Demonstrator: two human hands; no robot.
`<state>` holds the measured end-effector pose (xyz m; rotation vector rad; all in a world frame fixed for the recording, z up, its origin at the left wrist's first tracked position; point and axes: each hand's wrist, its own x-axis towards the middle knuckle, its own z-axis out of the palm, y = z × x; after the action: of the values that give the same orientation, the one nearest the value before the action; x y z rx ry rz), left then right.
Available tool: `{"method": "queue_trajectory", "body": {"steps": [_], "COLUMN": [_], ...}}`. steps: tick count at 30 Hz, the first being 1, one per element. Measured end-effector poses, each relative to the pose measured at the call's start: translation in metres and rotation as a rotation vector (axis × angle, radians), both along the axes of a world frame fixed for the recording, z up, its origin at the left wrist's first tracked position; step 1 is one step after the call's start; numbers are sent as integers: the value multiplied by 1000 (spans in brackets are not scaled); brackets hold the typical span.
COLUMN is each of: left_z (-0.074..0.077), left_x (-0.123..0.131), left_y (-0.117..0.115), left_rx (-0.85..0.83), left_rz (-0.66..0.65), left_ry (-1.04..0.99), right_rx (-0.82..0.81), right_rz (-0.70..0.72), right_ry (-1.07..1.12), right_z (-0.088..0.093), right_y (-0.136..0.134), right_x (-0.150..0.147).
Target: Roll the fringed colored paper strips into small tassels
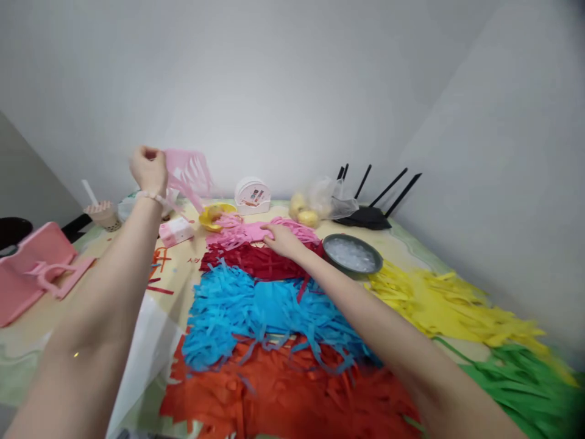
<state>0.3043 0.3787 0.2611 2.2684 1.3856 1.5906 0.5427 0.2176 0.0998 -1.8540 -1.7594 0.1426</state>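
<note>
My left hand [150,169] is raised above the far left of the table, its fingers pinched on a sheet of pink fringed tissue paper [185,163] that hangs to the right, blurred. My right hand [284,241] reaches to the far middle, fingertips apart and resting on the pink fringed paper pile [253,231]. In front of that pile lie rows of dark red [247,259], blue [269,305] and orange-red fringed paper [292,390]. Yellow [439,299] and green fringed paper [521,378] lie on the right.
A dark bowl [351,253] with whitish contents stands right of my right hand. Behind are a yellow dish [208,219], a white holder [253,196], bagged yellow fruit [307,217] and a black item with upright rods [365,217]. At left are a pink stand [41,268] and a drink cup [104,216].
</note>
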Motion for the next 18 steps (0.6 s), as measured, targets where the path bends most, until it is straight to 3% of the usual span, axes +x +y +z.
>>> {"method": "queue_trajectory", "body": {"steps": [2, 5, 7, 10, 14, 18], "left_z": [3, -13, -29, -47, -62, -73], "left_x": [-16, -28, -32, -41, -61, -80], "left_y": [-52, -142, -198, -261, -300, -310], "left_rx": [14, 17, 23, -53, -172, -326], "left_rz": [-2, -97, -175, -301, -439, -635], "left_ry": [90, 286, 460, 489, 398, 259], "right_rx": [140, 439, 594, 619, 531, 298], "right_rz": [-6, 51, 128, 144, 105, 142], "right_ry": [23, 90, 114, 98, 51, 7], "right_z": [27, 56, 63, 54, 41, 52], "right_y": [-36, -95, -128, -161, -189, -221], "right_x": [-20, -65, -99, -138, -147, -130]}}
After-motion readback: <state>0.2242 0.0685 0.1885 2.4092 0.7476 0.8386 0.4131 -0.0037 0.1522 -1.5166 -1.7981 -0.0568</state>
